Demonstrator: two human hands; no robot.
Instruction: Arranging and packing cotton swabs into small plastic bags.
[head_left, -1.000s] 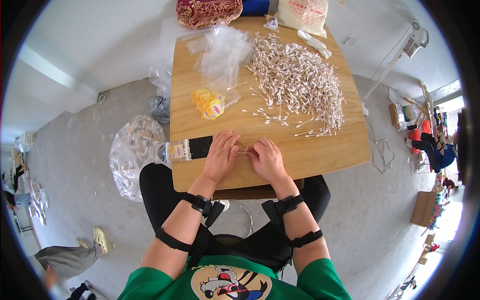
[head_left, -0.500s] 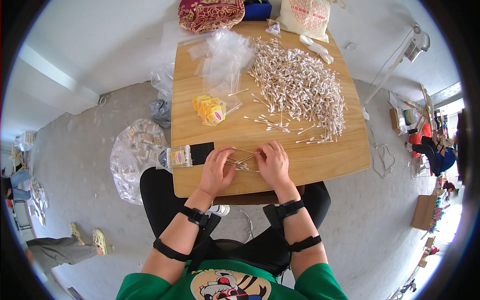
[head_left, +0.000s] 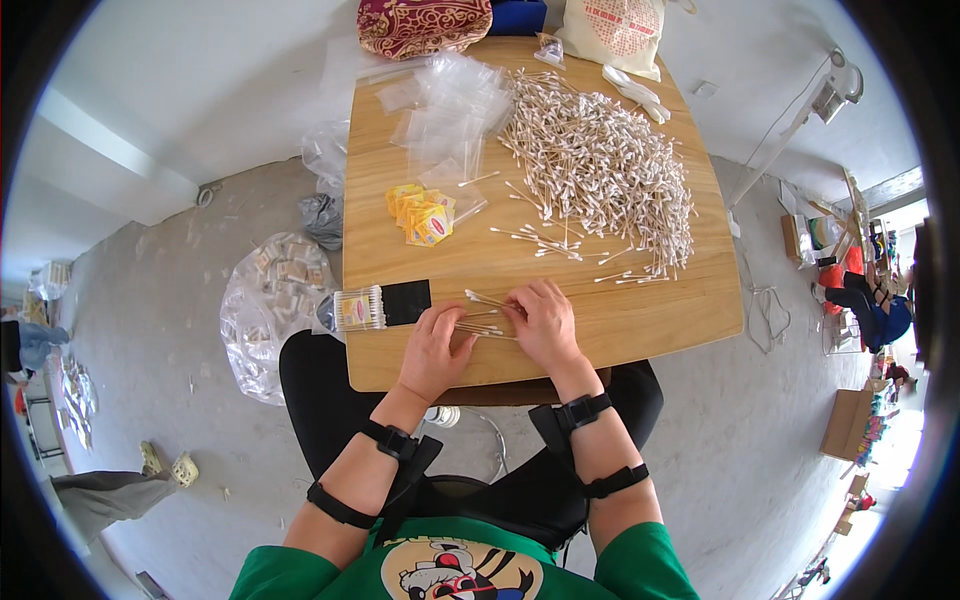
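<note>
Several cotton swabs [head_left: 484,328] lie between my two hands near the front edge of the wooden table. My left hand [head_left: 434,352] curls its fingers and thumb around their left ends. My right hand [head_left: 544,326] pinches the right ends of a few swabs, whose white tips point left toward my left hand. Just left of my left hand lie a black flat piece [head_left: 407,302] and a clear pack of swabs [head_left: 358,309] with a yellow label. My fingers partly hide the swabs they hold.
A big heap of swabs [head_left: 600,165] covers the table's far right. Clear plastic bags [head_left: 450,110] and yellow cards [head_left: 424,217] lie at the left. Behind stand a cloth bag [head_left: 612,32] and a red patterned bag [head_left: 425,25]. A plastic sack of packs [head_left: 270,320] sits on the floor.
The crossed swabs between my hands have separated: the upper ones now slant from my right hand, the lower ones lie by my left. At far left, a person's feet have shifted.
</note>
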